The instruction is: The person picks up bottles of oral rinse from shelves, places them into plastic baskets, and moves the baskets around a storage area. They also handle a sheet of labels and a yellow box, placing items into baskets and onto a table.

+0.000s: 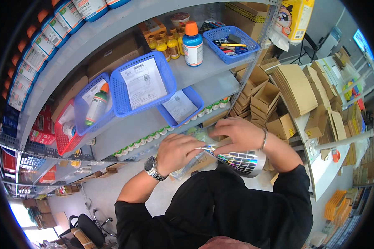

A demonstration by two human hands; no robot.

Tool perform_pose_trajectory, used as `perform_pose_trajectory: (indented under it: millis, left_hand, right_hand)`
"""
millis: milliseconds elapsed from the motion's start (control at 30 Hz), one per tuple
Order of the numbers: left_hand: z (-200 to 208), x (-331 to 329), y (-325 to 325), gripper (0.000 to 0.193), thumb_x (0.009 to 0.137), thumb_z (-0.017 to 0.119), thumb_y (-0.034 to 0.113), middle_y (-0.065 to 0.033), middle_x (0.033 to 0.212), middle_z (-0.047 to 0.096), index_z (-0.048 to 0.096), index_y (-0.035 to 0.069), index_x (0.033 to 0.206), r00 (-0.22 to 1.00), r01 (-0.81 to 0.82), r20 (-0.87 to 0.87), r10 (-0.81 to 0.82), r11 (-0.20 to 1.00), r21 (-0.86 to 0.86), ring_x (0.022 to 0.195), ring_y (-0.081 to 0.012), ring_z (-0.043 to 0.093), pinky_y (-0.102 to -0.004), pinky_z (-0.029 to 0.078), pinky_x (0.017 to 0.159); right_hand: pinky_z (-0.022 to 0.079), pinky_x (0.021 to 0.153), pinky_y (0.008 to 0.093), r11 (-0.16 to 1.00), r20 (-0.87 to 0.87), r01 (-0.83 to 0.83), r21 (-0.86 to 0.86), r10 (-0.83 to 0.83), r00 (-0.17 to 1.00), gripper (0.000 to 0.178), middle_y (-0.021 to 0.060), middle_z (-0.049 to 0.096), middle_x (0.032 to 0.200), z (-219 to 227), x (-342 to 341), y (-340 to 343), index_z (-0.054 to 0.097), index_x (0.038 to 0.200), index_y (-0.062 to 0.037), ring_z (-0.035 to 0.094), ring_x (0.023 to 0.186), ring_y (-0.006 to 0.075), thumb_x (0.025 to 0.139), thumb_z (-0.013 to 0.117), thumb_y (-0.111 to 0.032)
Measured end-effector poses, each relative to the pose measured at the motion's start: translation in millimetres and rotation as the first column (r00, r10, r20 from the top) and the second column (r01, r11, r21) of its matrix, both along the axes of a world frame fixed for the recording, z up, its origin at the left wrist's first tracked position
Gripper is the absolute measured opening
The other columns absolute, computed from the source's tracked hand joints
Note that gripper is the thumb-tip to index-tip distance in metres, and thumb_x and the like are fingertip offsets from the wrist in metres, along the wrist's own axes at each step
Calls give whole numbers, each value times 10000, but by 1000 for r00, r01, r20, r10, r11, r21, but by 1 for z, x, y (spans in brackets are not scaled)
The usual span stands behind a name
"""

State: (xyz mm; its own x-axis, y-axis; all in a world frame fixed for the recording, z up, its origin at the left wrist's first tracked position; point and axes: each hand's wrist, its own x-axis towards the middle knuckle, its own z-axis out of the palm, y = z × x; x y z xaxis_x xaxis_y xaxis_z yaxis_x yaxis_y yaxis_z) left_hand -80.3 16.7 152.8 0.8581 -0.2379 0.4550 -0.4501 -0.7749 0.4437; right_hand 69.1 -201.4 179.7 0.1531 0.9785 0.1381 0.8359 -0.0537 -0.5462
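In front of my body I hold a curled sheet of shiny holographic stickers (239,161), silver with dark grid lines. My left hand (176,151), wearing a wristwatch, is closed with thumb and fingers pinching the sheet's left end. My right hand (239,135), with a bracelet at the wrist, is bent over the same end, fingertips pressed together on it. The sheet's wide part hangs below my right hand. Something like clear plastic wrap (197,135) shows partly behind the hands. A blue basket (191,89) holding a printed paper stands on the shelf just beyond them.
Another blue basket (173,89) with papers, a blue bottle (193,50) with an orange cap and a blue tool basket (253,50) sit on the grey shelf. A lower shelf bears rows of small jars. Open cardboard boxes (265,99) and a white table (320,174) lie to the right.
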Motion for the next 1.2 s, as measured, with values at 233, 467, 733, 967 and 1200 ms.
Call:
perform_pose_trajectory:
  millis: [233,467,733,967,1200]
  left_hand:
    - [-8,50,-38,125,805,742,238,-10,841,696,719,144,885,940,-269,-241,241,959,-91,769,-253,667,-378,509,661]
    - [-11,104,-65,126,787,787,210,-20,920,729,739,126,868,953,-300,-68,296,952,-56,767,-222,680,-339,500,700]
    - [-15,140,-92,84,775,779,160,0,966,739,744,132,845,916,-383,82,393,916,-117,867,-202,692,-338,503,825]
    - [2,152,-81,306,975,656,239,-54,1120,689,680,-5,1158,794,-434,-571,-206,465,-771,994,-96,611,-282,497,869]
    - [3,177,-94,330,995,618,260,-60,1114,686,673,-12,1174,791,-426,-570,-223,468,-774,980,-106,601,-290,492,899]
  right_hand:
    - [515,762,414,982,121,175,65,-182,976,215,77,651,869,-25,25,-23,660,1018,-105,648,852,305,852,691,-238]
    - [524,692,421,985,74,151,86,-158,985,145,82,645,809,-52,93,-35,662,893,-93,653,801,314,859,672,-233]
    - [540,665,410,979,-55,115,167,-107,993,300,88,652,927,-55,135,-40,607,1095,-106,670,795,317,891,662,-319]
    - [496,532,359,977,-244,57,205,-6,970,332,43,641,762,-52,163,-54,575,1093,-99,659,643,254,883,701,-323]
    - [518,573,314,935,-351,74,346,56,935,179,77,674,771,-42,181,-59,610,989,-49,685,671,226,880,716,-144]
